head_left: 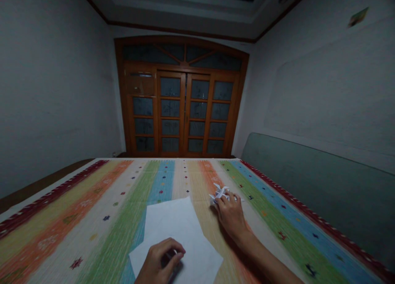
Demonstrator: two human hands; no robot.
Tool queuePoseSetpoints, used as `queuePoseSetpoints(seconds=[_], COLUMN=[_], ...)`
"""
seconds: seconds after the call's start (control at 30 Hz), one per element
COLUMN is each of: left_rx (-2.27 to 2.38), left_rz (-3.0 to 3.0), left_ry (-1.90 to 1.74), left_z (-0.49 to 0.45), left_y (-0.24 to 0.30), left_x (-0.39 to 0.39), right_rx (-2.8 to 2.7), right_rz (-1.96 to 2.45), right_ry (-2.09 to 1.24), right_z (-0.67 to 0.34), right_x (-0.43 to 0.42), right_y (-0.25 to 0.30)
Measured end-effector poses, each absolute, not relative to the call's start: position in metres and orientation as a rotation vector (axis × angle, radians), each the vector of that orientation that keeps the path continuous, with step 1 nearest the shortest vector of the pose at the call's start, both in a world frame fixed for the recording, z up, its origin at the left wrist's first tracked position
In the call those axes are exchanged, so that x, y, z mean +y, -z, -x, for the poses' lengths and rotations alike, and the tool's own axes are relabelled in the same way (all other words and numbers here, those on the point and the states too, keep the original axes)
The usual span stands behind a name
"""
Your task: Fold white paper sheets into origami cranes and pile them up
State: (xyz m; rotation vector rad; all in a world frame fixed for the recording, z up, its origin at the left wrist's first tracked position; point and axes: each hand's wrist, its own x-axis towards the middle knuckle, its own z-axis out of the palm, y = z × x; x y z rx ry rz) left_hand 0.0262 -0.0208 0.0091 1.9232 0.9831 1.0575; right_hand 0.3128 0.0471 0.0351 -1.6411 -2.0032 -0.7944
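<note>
Sheets of white paper point(173, 222) lie overlapping on the striped tablecloth in front of me, their corners pointing different ways. My left hand point(162, 259) is over the near part of the paper, fingers curled, with a gap between thumb and forefinger and nothing visible in it. Farther forward and to the right, my right hand point(230, 212) has its fingers closed around a small cluster of white origami figures point(221, 190) with pointed tips. Its fingers and palm cover part of the cluster, so how many figures there are I cannot tell.
The tablecloth point(120, 222) has coloured stripes and small motifs. Along the right side of the table runs a pale green panel point(308, 164). Wooden doors with glass panes point(185, 111) stand beyond the far edge, between pale walls.
</note>
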Motion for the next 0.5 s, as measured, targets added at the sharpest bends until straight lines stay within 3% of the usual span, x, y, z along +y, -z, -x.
queuePoseSetpoints(seconds=[0.5], left_rx=[0.992], left_rz=[-1.912], left_ry=[-1.047], left_z=[-0.0279], left_y=[-0.0056], left_x=[-0.0206], right_rx=[-1.965], right_rz=[1.603], right_ry=[0.842], right_z=[-0.3061], right_x=[0.0393], right_y=[-0.0361])
